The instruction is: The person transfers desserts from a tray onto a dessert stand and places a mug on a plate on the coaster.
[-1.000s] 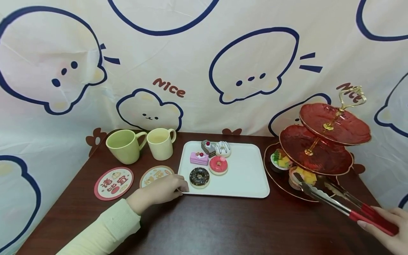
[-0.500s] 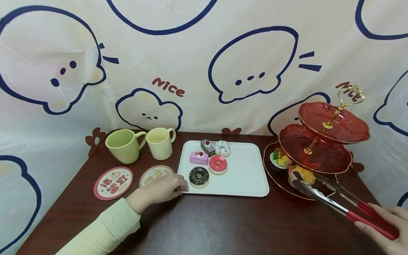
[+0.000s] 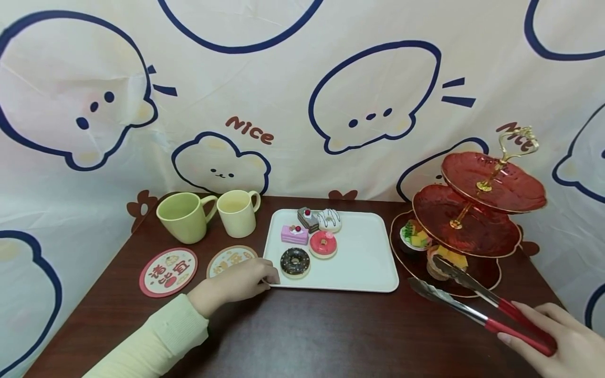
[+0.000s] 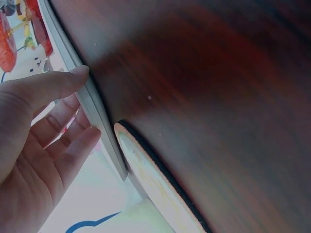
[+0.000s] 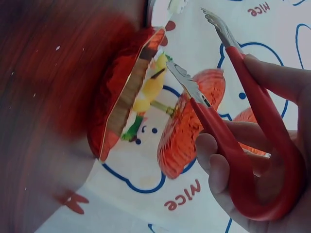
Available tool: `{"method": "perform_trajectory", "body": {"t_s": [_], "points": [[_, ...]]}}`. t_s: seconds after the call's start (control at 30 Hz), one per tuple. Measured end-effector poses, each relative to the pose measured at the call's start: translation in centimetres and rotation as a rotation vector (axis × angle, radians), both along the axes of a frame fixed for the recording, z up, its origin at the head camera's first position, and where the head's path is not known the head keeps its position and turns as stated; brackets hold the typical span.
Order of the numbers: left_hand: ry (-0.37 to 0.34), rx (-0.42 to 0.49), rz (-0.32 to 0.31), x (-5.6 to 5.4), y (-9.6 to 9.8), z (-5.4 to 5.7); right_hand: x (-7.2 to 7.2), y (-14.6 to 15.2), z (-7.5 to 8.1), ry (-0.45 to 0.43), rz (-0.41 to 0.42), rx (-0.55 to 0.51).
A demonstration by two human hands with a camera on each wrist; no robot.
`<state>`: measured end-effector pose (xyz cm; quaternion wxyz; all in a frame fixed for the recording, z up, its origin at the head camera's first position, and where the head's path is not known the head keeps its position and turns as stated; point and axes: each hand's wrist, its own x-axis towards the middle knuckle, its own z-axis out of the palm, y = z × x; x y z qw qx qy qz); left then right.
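Red-handled tongs (image 3: 512, 334), one pair, spread, gripped in the right hand (image 3: 574, 341), close before two fruit-topped cakes (image 3: 415, 235), partly hidden by the middle plate (image 3: 493, 239) of one three-tier stand (image 3: 520, 189). One white tray (image 3: 361, 252), its edge pinched by the left hand (image 3: 241, 280), with three doughnuts (image 3: 331, 247), two cake slices (image 3: 294, 236). Beside, two mugs (image 3: 238, 215), two coasters (image 3: 169, 272).

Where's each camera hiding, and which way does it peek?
Head: worn on the head, facing forward and down at the table, tray and stand; the left hand, left sleeve and right hand show.
Left wrist: on that wrist, looking past the left hand at the tray's edge and a coaster; only that hand shows.
Right wrist: on that wrist, looking along the tongs towards the stand; only the right hand shows.
Shared: head and right wrist both see the tongs and stand.
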<state>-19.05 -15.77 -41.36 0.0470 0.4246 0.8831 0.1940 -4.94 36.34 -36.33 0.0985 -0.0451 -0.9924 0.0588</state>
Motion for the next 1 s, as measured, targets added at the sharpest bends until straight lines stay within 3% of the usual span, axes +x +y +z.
{"method": "perform_trajectory", "body": {"t_s": [0.17, 0.33, 0.7, 1.0], "points": [[-0.003, 0.002, 0.001, 0.0, 0.0, -0.1, -1.1, -0.6, 0.7, -0.162, 0.047, 0.030], [-0.009, -0.001, 0.006, 0.0, 0.0, -0.1, -2.2, -1.6, 1.1, -0.187, 0.103, 0.037], [-0.015, 0.002, 0.006, -0.1, 0.0, 0.0, -4.0, -4.3, 0.6, -0.030, 0.227, -0.009], [-0.012, 0.000, 0.010, 0.0, 0.0, 0.0, -5.9, -5.9, -0.2, 0.013, 0.336, -0.078]]}}
